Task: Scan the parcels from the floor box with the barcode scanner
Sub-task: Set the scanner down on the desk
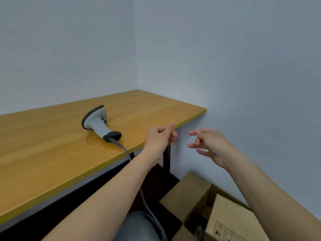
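Head view: left hand loosely curled, empty; right hand spread, empty.

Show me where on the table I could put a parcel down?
The table is bare left of the barcode scanner, and also from the scanner to the far corner by the wall. It is tight around the scanner and its cable, and near the left hand at the front edge.

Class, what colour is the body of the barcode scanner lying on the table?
Light grey, with black trim, seen in the head view: barcode scanner on the table.
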Demonstrator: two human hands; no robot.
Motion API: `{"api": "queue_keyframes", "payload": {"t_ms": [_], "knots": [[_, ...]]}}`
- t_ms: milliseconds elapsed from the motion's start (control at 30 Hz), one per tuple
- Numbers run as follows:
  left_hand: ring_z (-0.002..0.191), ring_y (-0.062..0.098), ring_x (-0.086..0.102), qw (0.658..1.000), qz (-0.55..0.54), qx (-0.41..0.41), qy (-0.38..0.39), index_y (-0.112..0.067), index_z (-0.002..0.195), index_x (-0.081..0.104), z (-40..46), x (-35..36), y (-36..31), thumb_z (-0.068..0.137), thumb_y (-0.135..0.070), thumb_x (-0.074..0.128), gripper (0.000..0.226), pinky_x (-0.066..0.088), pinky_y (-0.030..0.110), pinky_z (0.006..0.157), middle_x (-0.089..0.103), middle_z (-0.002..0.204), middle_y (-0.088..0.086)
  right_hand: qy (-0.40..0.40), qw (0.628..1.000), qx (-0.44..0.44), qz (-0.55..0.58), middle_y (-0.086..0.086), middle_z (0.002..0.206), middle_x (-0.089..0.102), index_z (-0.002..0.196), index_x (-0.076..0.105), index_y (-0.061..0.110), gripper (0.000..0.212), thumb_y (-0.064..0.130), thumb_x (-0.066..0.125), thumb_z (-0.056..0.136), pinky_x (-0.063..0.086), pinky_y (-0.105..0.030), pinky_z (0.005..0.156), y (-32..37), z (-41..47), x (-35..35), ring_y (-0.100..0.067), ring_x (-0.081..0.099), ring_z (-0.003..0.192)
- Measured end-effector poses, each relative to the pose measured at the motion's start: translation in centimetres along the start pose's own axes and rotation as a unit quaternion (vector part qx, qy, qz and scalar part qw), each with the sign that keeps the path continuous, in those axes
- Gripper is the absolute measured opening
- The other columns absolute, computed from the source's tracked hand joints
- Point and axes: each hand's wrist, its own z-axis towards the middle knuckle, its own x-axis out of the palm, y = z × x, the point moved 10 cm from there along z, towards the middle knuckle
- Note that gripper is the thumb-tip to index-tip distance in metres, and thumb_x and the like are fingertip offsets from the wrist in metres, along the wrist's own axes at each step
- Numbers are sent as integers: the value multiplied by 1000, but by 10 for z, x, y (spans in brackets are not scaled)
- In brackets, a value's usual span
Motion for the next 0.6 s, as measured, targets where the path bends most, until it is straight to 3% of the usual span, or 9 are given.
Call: {"api": "queue_keyframes", "payload": {"t_ms": [133,333,400,467,533,600], "knots": [[64,14,63,996,32,43,-76,-10,75,69,-9,-76,-38,96,-34,53,36,55,31,73,69,78,3,58,997,-57,-11,-1,84,71,106,67,17,26,3,48,94,53,-31,87,48,-20,57,-14,67,83],[63,12,61,982,50,70,-166,-13,92,66,-20,-183,-58,97,-22,49,19,52,26,66,67,85,4,124,984,-105,-71,-3,108,65,109,65,22,17,17,57,95,54,-33,91,72,-34,150,-17,64,100],[72,17,62,977,68,32,-201,-13,96,64,-19,-220,-45,97,-20,49,16,54,33,75,66,89,5,143,980,-105,-91,-1,111,61,115,62,23,20,18,56,96,51,-37,97,69,-33,180,-19,61,105],[82,22,61,970,85,-41,-222,-14,103,59,-18,-253,-23,95,-19,51,12,53,38,79,62,95,6,149,977,-111,-106,3,117,56,123,56,25,27,20,55,96,51,-31,88,67,-27,207,-16,57,108],[81,22,59,958,117,-120,-232,-14,110,53,-24,-279,1,92,-19,54,19,51,32,64,60,99,7,131,973,-127,-140,3,128,49,133,48,28,39,23,56,96,47,-26,80,67,-16,226,-14,50,111],[79,18,59,952,139,-153,-227,-13,114,51,-29,-296,15,90,-16,56,25,45,28,59,63,100,9,93,960,-150,-216,-2,139,43,140,41,30,50,26,58,93,43,-36,98,67,-1,239,-21,41,126]]}}
